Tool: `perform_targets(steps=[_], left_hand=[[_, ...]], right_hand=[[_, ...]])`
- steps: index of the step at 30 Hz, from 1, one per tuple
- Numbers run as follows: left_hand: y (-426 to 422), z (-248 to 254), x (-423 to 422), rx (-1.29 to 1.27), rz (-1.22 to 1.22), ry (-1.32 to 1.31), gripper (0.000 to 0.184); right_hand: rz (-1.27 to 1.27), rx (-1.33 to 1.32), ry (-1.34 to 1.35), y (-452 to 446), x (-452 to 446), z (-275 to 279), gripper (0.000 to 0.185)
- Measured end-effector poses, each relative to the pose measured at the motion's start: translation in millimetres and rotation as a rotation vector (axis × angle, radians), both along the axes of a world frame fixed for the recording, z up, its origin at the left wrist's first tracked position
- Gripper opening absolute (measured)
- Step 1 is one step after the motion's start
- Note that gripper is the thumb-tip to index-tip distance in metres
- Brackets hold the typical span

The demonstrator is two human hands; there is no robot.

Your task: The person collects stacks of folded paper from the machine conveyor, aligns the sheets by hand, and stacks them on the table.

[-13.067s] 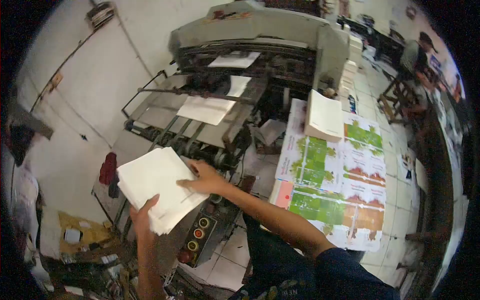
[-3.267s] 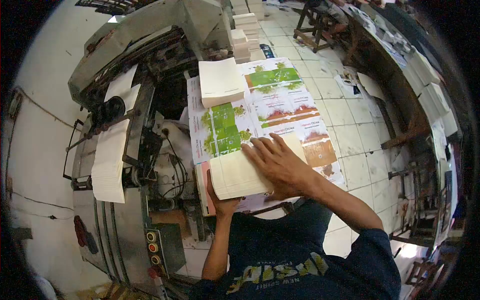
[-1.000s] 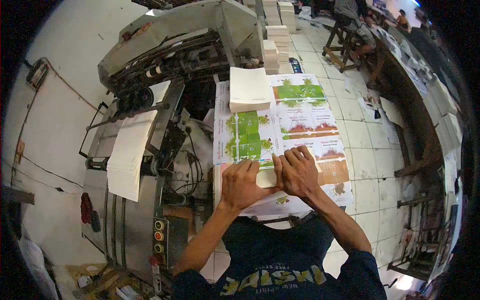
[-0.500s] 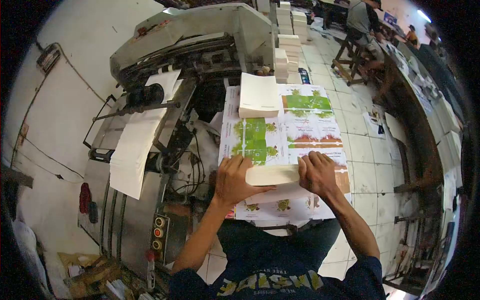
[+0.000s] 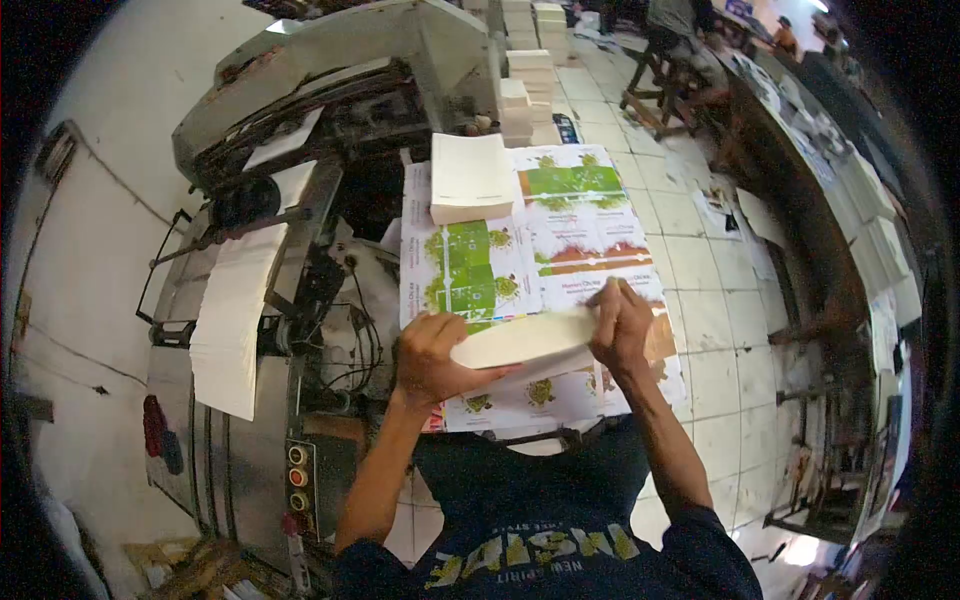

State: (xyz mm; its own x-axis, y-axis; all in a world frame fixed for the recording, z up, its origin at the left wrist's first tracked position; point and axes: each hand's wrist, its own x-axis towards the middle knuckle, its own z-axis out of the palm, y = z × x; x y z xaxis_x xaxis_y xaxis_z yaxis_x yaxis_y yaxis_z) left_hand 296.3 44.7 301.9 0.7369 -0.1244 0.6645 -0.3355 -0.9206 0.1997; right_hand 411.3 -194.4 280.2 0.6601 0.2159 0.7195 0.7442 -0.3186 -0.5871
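Between my two hands a stack of cream paper sheets [image 5: 525, 338] stands on edge over the table, tilted with its right end higher. My left hand [image 5: 435, 357] is closed on the left end, its thumb along the near side. The right end is gripped by my right hand [image 5: 622, 325], fingers curled over the top. Beneath lie printed sheets [image 5: 590, 225] with green and brown designs, covering the table. Farther back on them rests another paper stack [image 5: 472, 175], lying flat.
To my left is a machine [image 5: 340, 95] with a fanned run of paper [image 5: 235, 315] on its feeder and a button panel [image 5: 298, 478]. Tall paper piles [image 5: 530, 85] stand behind the table. A long bench [image 5: 790, 190] runs along the right; a person sits on a stool [image 5: 650, 105] in the back.
The paper stack in my hands has tilted, its right end rising. My view has turned to the right, so the surroundings appear shifted left.
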Motion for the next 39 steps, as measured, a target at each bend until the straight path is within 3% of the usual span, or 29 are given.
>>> perform_targets(steps=[2,5,6,7,9,10,11,12,13,14,15,16,17,19,20,21,23,24,26,27,29,30,31,33,34,35,36,37,39], left_hand=[[1,4,-7,-0.004,0.032,0.099,0.062],[14,17,-15,-0.087,-0.069,0.196,0.066],[16,20,-28,-0.144,-0.003,0.362,0.075],[17,15,-33,-0.149,-0.012,0.368,0.075],[22,-1,-37,-0.722,0.002,0.566,0.078],[23,-15,-41,-0.722,-0.007,0.574,0.078],[23,-32,-45,-0.898,-0.109,0.548,0.083],[22,-47,-46,-1.075,-0.212,0.516,0.089],[12,-57,-45,-1.079,-0.219,0.520,0.089],[-7,-66,-44,-1.047,-0.175,0.388,0.089],[-17,-74,-42,-1.010,-0.131,0.251,0.089],[-12,-83,-40,-1.079,-0.158,0.288,0.098],[-13,-74,-38,-1.077,-0.159,0.289,0.098],[-18,-49,-35,-1.386,-0.302,0.399,0.102],[-17,-57,-34,-1.385,-0.296,0.385,0.102],[-14,-67,-34,-1.332,-0.252,0.335,0.100],[-13,-71,-38,-1.279,-0.173,0.269,0.099],[-18,-58,-38,-1.257,-0.187,0.283,0.096],[-22,-56,-39,-1.190,-0.174,0.282,0.087],[-22,-58,-40,-1.185,-0.167,0.276,0.087],[-26,-60,-40,-1.390,-0.173,0.292,0.084],[-30,-59,-39,-1.362,-0.225,0.216,0.081],[-24,-66,-40,-1.364,-0.230,0.206,0.081],[-7,-108,-48,-0.631,-0.033,0.385,0.077],[-3,-141,-47,-0.604,0.023,0.441,0.072],[-1,-144,-41,-0.595,0.014,0.424,0.072],[0,-147,-44,-0.716,0.024,0.417,0.069],[5,-149,-47,-0.833,0.034,0.415,0.066],[12,-106,-45,-0.734,0.061,0.355,0.061]], right_hand=[[-0.012,0.109,0.026,5,-1,-1,0.038],[-0.031,0.039,0.006,2,-2,4,0.039],[0.011,0.008,-0.030,-2,-1,1,0.020],[0.002,0.003,-0.025,-5,-3,0,0.020],[-0.008,-0.016,0.107,0,-11,13,0.036],[0.098,-0.079,0.296,-12,-8,10,0.029],[0.088,-0.082,0.298,-17,-5,2,0.029],[0.315,0.253,0.592,-19,0,-10,0.028],[0.541,0.602,0.880,-22,3,-17,0.033],[0.320,0.025,0.694,-22,2,-12,0.064],[0.524,0.354,0.911,-13,-14,-24,0.082],[0.549,0.369,0.923,-12,-14,-23,0.083],[0.579,0.384,0.930,-11,-12,-20,0.085],[0.607,0.369,0.955,-17,-10,-14,0.086],[0.642,0.350,0.977,-19,-6,-9,0.087],[0.609,0.330,0.935,-19,-4,1,0.089],[0.362,-0.107,0.403,-21,-7,33,0.107],[0.387,-0.111,0.413,-15,-18,65,0.107],[0.239,-0.517,0.019,5,-41,119,0.123],[0.247,-0.511,0.014,13,-42,108,0.123],[0.333,-0.799,-0.033,29,-40,66,0.126],[0.329,-1.133,0.014,32,-38,57,0.117],[0.325,-1.138,0.004,34,-34,49,0.117],[0.273,-1.049,-0.077,30,-32,39,0.097],[0.269,-1.048,-0.071,29,-36,39,0.097],[0.290,-1.030,-0.025,29,-31,42,0.084],[0.320,-1.009,0.034,28,-31,44,0.071],[0.313,-0.999,0.036,26,-35,43,0.071],[0.272,-0.789,0.137,19,-39,42,0.055]])
